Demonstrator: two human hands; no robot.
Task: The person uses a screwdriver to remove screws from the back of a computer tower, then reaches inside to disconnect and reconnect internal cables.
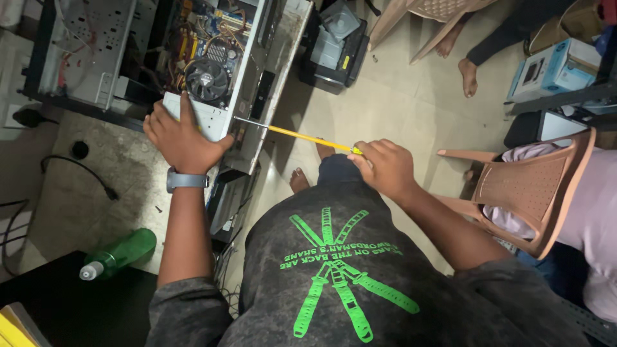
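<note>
A long yellow screwdriver [302, 135] lies level, tip against the open computer case [257, 83].

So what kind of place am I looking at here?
Probably a small computer repair shop or home workbench. An opened computer case lies on a stone-topped table, the right hand drives a yellow screwdriver into it, and plastic chairs stand on the tiled floor.

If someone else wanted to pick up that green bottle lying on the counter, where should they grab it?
Probably around the wide middle of the green bottle, coming from above. It lies on its side on the stone counter, its white cap pointing lower left, so the round body is the broadest open part; the cap end sits near a dark box.
</note>
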